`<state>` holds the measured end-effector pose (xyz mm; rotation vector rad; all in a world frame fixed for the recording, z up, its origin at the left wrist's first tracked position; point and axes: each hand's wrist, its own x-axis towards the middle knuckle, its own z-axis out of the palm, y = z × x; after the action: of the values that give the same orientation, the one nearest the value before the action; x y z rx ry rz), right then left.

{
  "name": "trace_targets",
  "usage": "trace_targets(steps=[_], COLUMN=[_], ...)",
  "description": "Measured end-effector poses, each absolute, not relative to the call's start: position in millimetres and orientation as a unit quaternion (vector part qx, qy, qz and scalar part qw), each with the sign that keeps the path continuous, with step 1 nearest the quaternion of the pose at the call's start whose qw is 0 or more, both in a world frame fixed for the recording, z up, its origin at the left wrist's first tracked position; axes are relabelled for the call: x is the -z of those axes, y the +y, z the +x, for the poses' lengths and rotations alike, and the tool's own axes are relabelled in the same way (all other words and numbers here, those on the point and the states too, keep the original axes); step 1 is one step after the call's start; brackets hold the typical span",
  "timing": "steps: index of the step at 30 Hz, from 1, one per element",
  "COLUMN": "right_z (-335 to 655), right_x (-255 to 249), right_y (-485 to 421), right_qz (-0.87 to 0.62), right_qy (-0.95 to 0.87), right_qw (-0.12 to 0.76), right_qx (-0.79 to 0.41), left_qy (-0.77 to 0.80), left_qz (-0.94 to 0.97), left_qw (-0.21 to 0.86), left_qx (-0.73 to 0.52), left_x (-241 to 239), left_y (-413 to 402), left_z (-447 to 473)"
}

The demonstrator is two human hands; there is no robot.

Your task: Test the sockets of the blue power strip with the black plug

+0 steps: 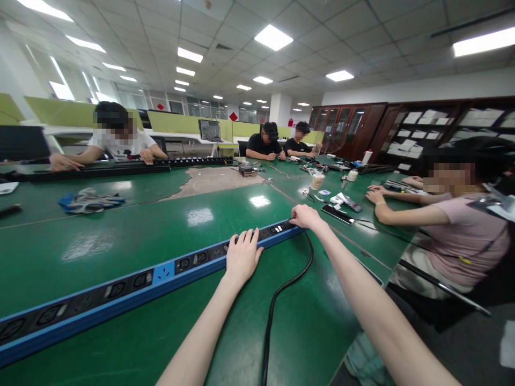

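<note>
Hands steady a long blue power strip [132, 284]: left hand [242, 257] rests flat on its sockets, holding nothing. Right hand [306, 216] grips the cable end, so shifting it likely needs both moving together.

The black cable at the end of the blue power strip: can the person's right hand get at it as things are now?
Probably yes. The right hand rests on the end of the blue power strip, where the black cable leaves it, and nothing lies between them.
</note>
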<state>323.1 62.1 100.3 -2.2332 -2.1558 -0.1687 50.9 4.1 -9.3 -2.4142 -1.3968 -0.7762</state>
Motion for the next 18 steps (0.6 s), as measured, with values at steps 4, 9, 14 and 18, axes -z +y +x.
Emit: trace_targets(steps=[4,9,14,18], right_z=[322.1,322.0,325.4,330.1], right_x=[-104.3,-104.8,-102.1,-97.6], right_y=[69.6,68.3,68.9,72.0], right_qz=[-0.726,-0.732,-0.737,-0.732], right_qy=[-0.687,-0.680,-0.675,-0.682], right_qw=[0.003,0.007,0.005,0.009], right_qx=[0.033,0.031,0.028,0.012], left_qy=[-0.478,-0.477,-0.475,-0.474], left_qz=[-0.828,-0.828,-0.828,-0.829], left_qw=[0.127,0.125,0.129,0.129], left_qx=[0.266,0.266,0.269,0.268], left_x=[8.7,8.1,9.3,9.8], left_y=[3.9,3.4,3.9,4.3], left_z=[51.5,51.1,51.1,50.8])
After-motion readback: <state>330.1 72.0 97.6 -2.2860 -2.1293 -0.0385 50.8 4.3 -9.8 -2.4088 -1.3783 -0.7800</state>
